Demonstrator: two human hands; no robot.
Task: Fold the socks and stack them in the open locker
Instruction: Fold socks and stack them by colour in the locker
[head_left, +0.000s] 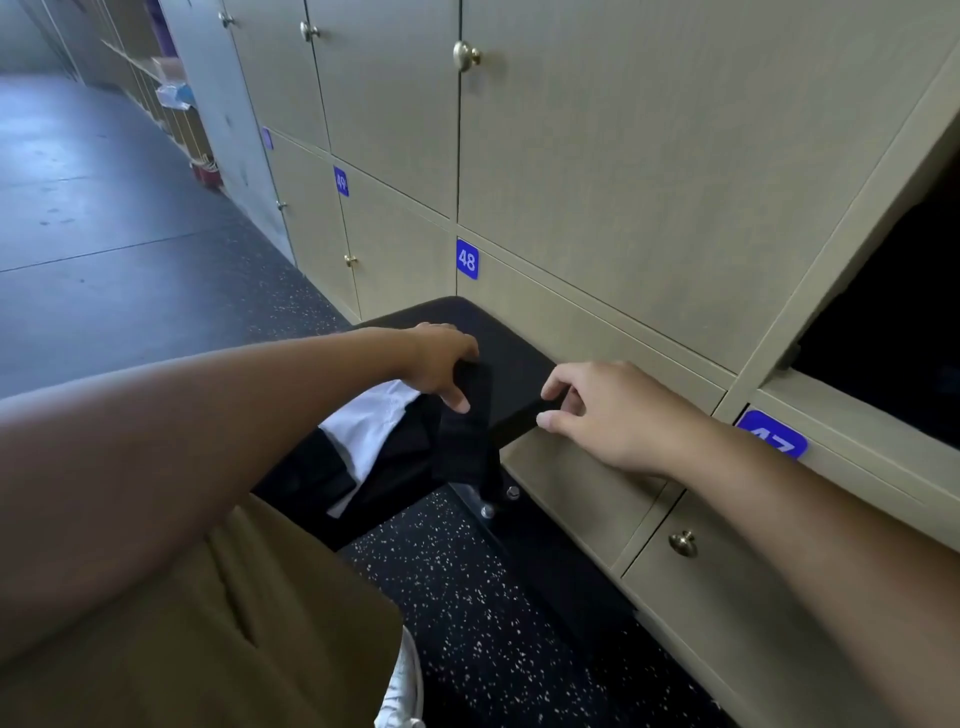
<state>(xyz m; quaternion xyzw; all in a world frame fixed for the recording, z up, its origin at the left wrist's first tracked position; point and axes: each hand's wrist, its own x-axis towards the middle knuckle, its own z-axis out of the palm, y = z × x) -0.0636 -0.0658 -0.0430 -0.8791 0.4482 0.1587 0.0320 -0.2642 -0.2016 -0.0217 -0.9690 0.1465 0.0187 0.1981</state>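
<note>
Socks lie in a dark heap on the black table (498, 332), and the black sock (470, 415) being handled is at the front of it, stretched between the two hands. The left hand (441, 364) has its grip closed over the sock's far end, thumb pointing down toward the fabric and fingers curled on top. The right hand (608, 410) pinches the sock's near end between thumb and forefinger, right at the table's edge; the other fingers are loosely spread. Against the black table the sock's outline is hard to follow, so how far it is folded cannot be told.

Just behind the left grip, toward the person, a white sock (366, 426) lies half under more black fabric (311, 478). Below both grips the table's leg is bolted to a speckled floor (467, 623). A tan trouser leg (208, 623) and a white shoe (405, 686) show under the left arm.

Beyond the grips stands a wall of beige lockers, with door 48 (466, 258) straight ahead of the left grip. To the right of the right grip, above label 47 (774, 434), the open locker (893, 312) shows only a dark interior; what it holds cannot be made out.
</note>
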